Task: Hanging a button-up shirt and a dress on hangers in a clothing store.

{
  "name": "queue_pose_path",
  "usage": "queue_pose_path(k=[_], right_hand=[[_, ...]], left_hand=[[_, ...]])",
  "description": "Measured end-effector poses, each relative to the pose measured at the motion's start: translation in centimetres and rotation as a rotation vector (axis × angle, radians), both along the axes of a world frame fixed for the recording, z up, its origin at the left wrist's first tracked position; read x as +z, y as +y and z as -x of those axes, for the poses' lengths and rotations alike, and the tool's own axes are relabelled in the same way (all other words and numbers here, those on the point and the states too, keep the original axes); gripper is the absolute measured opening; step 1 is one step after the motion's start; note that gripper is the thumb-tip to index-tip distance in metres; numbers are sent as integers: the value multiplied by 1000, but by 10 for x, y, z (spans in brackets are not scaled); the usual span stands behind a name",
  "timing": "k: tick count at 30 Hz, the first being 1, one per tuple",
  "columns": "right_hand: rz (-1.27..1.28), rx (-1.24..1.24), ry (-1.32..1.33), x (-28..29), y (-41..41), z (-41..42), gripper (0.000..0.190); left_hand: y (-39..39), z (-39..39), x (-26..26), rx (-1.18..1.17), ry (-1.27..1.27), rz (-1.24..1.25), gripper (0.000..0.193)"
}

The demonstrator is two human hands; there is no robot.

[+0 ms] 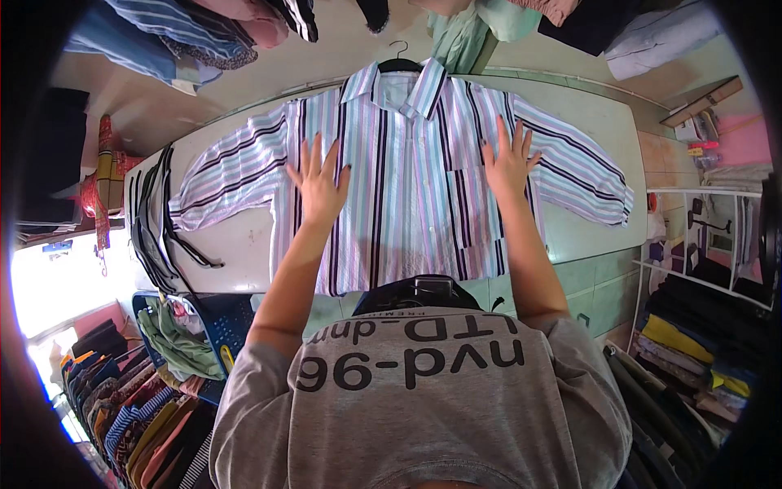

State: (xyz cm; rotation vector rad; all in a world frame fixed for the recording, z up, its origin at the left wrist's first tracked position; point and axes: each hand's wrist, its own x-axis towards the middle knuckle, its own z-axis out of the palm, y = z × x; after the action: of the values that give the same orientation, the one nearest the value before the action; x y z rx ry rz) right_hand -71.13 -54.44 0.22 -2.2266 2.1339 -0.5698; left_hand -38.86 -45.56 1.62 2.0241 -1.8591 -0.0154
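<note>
A long-sleeved shirt (394, 202) with white, blue, lilac and black stripes lies front up on a white table (586, 134). A black hanger (400, 64) sits inside its collar, the hook pointing away from me. My left hand (321, 186) is palm down on the left side of the shirt's chest, fingers spread. On the opposite side, my right hand (510, 159) rests in the same way, above the chest pocket (467, 202). Both sleeves stretch outward, and the hem hangs at the table's near edge. Neither hand grips anything.
Black and white straps (149, 214) lie across the table's left end. Below them stands a blue basket (229, 324) with clothes. Garments hang along a rack (140, 422) at lower left. Folded clothes (678, 330) fill a white shelf (702, 275) on the right. More clothes (177, 30) hang beyond the table.
</note>
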Motion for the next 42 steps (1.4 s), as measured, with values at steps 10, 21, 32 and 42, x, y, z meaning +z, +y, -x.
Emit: queue_pose_path(k=[10, 21, 32, 42], right_hand=[[-78, 11, 158, -40, 45, -2, 51], [-120, -18, 182, -43, 44, -3, 52], [39, 23, -135, -29, 22, -10, 39], [153, 296, -347, -25, -32, -87, 16]], left_hand=[[95, -22, -46, 255, -119, -247, 65], [96, -24, -49, 217, -79, -329, 67], [54, -26, -19, 36, 140, -11, 29], [-87, 50, -24, -401, 290, -219, 32]])
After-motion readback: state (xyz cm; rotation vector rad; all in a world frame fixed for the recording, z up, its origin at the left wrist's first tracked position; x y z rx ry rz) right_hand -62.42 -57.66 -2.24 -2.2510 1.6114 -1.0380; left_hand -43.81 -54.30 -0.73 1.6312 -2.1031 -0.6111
